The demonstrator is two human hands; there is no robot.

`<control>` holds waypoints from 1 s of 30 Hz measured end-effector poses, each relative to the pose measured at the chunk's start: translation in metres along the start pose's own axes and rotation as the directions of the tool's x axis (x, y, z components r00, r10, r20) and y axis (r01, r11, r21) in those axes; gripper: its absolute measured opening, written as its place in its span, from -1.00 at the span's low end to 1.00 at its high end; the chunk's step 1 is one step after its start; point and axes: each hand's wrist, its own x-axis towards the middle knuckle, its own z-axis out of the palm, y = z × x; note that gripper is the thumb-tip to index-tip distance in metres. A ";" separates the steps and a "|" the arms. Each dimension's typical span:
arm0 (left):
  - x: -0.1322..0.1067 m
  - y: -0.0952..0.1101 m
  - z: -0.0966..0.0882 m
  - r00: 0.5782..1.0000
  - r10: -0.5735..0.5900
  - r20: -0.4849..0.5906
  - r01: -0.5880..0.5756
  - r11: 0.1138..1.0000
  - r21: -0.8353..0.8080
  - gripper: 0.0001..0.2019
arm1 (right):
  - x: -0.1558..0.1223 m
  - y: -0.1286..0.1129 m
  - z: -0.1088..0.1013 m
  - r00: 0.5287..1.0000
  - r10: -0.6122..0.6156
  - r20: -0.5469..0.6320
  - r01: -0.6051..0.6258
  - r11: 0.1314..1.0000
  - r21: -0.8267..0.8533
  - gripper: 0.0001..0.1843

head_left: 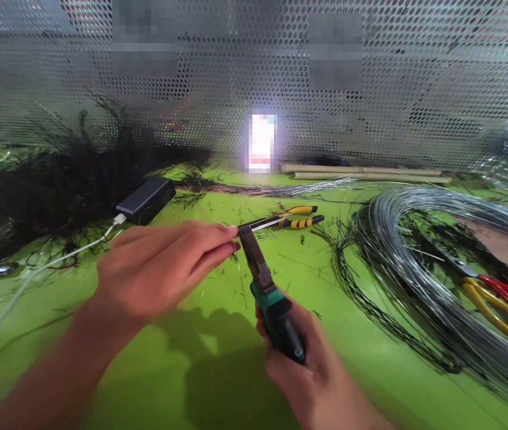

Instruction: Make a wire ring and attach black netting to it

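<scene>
My right hand (298, 352) is wrapped around the green and black handles of a pair of pliers (260, 269). Their dark jaws point up and slightly left, closed over a thin silver wire (266, 223). From the jaws this wire runs up to the right, over the table. At the jaw tips, my left hand (159, 269) pinches with thumb and forefinger where the wire reaches the pliers; its end inside the fingers is hidden. Just beyond lies a second pair of pliers (301, 224) with yellow and black handles, partly behind the wire.
A large coil of silver wire (388, 239) fills the right, with red and yellow handled cutters (495, 292) on it. Black strands (57, 185) are heaped at left beside a black power bank (146, 197) with a white cable. A lit phone (261, 143) stands against the perforated metal panel.
</scene>
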 end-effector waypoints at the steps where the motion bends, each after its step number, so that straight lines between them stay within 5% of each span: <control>1: -0.001 -0.001 0.000 1.000 0.002 -0.001 -0.002 1.000 -0.010 -0.91 | 0.000 0.001 0.001 1.000 -0.011 -0.004 0.011 1.000 0.009 -0.16; 11: -0.001 -0.004 0.011 0.999 -0.018 -0.029 0.016 0.996 -0.084 -0.94 | 0.003 0.001 0.001 0.997 -0.066 -0.026 0.065 0.998 -0.006 -0.34; 18: 0.003 0.005 0.008 0.973 -0.232 -0.008 0.223 0.945 -0.238 -0.83 | 0.014 0.018 -0.001 0.984 -0.178 -0.010 0.177 0.982 -0.062 -0.44; 21: 0.008 0.009 0.006 0.907 -0.399 0.135 0.418 0.814 -0.403 -0.91 | 0.015 0.018 -0.002 0.987 -0.158 0.000 0.157 0.984 -0.088 -0.38; 26: 0.021 0.008 -0.001 0.734 -0.497 0.463 0.669 0.410 -0.621 -0.89 | 0.007 0.007 0.001 0.991 -0.126 -0.051 0.123 0.990 -0.066 -0.36; 30: 0.027 0.005 -0.004 0.690 -0.465 0.554 0.718 0.347 -0.603 -0.75 | 0.005 0.002 0.002 0.989 -0.138 -0.049 0.133 0.986 -0.102 -0.47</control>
